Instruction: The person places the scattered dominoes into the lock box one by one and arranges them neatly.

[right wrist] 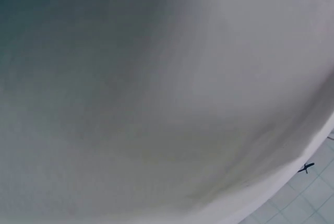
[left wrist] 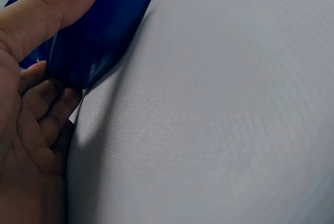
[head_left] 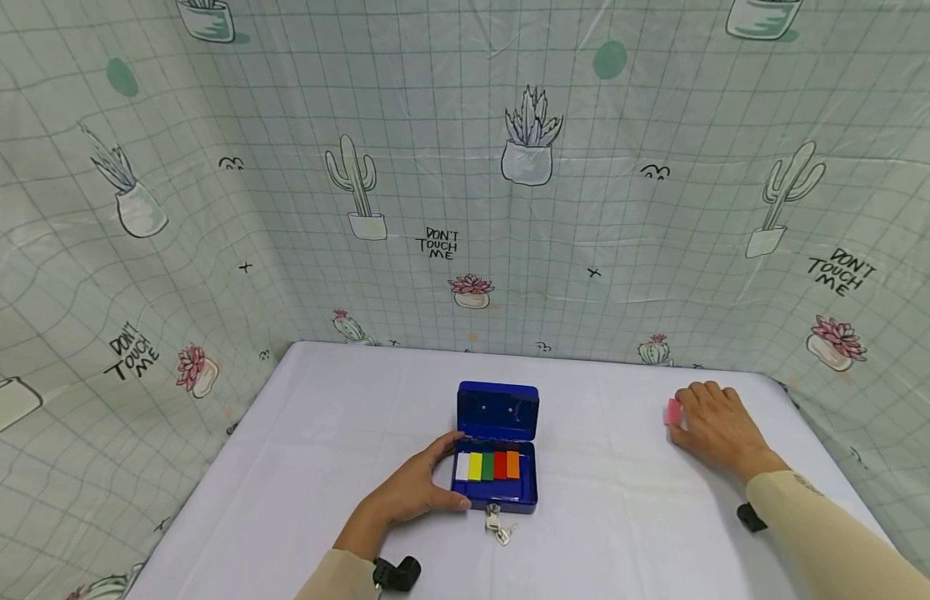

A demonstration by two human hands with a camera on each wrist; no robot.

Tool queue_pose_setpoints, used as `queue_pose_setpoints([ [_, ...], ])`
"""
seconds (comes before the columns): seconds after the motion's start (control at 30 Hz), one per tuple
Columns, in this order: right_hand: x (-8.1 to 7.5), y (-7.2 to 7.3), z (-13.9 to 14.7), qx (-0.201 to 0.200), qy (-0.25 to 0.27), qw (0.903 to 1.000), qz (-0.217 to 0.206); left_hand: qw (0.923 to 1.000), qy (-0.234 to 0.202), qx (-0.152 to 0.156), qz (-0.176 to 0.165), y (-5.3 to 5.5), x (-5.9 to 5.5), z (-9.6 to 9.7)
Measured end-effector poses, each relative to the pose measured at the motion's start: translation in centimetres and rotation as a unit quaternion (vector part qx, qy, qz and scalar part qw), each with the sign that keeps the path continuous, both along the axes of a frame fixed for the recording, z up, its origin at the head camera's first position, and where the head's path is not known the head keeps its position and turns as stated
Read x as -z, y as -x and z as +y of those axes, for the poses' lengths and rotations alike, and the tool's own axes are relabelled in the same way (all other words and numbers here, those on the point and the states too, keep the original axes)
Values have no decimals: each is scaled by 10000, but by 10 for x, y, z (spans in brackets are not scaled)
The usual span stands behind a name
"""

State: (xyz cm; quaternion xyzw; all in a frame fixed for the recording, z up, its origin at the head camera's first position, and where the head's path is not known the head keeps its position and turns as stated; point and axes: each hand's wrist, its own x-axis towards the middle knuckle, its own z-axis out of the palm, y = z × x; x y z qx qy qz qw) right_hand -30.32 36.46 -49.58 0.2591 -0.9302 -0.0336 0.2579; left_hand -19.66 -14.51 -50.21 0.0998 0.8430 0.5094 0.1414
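A small blue metal cash box stands on the table with its lid raised. Inside it, several coloured blocks lie side by side: white, yellow, green, red and orange. My left hand grips the box's left side, thumb at the front corner and fingers toward the hinge. In the left wrist view the thumb lies over the blue wall. Far to the right, my right hand pinches a pink block between thumb and fingers, over the table. The right wrist view shows neither hand nor block.
A silver padlock hangs at the box front, with keys beside it on the white tablecloth. Behind and along both sides, a cactus-printed curtain borders the table.
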Motion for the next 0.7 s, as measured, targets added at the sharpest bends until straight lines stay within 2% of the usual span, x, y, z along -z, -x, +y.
queue_pose_setpoints([
  [0.7, -2, -6, -22, -540, 155, 9974, 456, 10000, 31, 48, 25, -1, -3, 1],
])
